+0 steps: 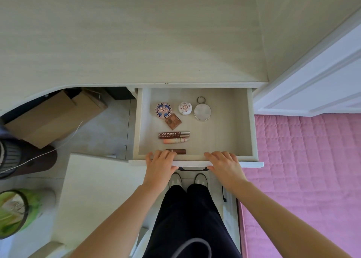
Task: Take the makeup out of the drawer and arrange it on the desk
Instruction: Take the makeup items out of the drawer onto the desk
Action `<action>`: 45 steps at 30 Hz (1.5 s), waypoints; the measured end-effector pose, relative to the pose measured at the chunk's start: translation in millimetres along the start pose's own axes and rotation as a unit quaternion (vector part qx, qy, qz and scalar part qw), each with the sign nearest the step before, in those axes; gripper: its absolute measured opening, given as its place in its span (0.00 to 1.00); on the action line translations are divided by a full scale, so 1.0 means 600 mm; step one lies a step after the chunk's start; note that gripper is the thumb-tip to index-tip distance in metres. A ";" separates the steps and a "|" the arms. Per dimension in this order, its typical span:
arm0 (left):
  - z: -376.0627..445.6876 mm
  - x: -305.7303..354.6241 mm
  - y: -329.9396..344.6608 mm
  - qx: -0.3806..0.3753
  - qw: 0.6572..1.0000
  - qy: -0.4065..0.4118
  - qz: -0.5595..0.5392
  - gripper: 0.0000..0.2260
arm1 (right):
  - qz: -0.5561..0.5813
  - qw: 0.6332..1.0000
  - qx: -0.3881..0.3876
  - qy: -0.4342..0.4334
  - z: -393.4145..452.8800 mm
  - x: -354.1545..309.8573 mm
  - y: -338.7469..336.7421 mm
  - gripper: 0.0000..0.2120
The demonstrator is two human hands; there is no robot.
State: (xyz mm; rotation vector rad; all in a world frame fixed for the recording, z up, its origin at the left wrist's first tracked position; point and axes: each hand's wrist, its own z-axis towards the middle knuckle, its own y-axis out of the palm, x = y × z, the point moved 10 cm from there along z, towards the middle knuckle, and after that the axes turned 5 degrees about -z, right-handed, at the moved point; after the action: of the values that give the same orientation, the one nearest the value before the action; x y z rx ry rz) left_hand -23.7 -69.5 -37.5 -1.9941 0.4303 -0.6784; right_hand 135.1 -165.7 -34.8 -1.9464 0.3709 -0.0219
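Drawer (242, 121) pulled out below the desk (127, 33) edge, at 12 o'clock from the person's legs. Inside, three round cases in a row at the back: compact (163, 110) at 9 o'clock, jar (185, 108) in the middle, mirror (202, 111) at 3 o'clock. Palette (173, 122) just before the compact, tubes (174, 137) nearer at 6 o'clock, both hands on the front edge: left hand (159, 166), right hand (224, 166).

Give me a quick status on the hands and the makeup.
Left hand and right hand grip the drawer front, fingers curled over it. Drawer open. Makeup all inside, none on the desk. Nothing in the way.
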 end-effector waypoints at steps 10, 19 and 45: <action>-0.035 -0.005 0.020 -0.023 1.000 0.005 -0.010 0.18 | -0.004 0.998 -0.055 0.001 -0.029 -0.009 0.040 0.23; -0.048 -0.004 0.009 0.022 0.998 0.013 -0.049 0.17 | 0.039 0.995 -0.092 -0.009 -0.028 -0.001 0.040 0.22; 0.240 0.018 -0.031 0.006 0.999 -0.021 -0.026 0.16 | 0.057 0.998 -0.021 0.001 0.226 0.089 -0.039 0.17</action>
State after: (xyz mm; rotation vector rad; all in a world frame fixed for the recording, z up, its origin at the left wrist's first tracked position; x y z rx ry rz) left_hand 74.8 31.4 -74.7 -2.0100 0.3495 -0.6690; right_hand 217.1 -50.0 -76.5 -1.9640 0.4862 0.0596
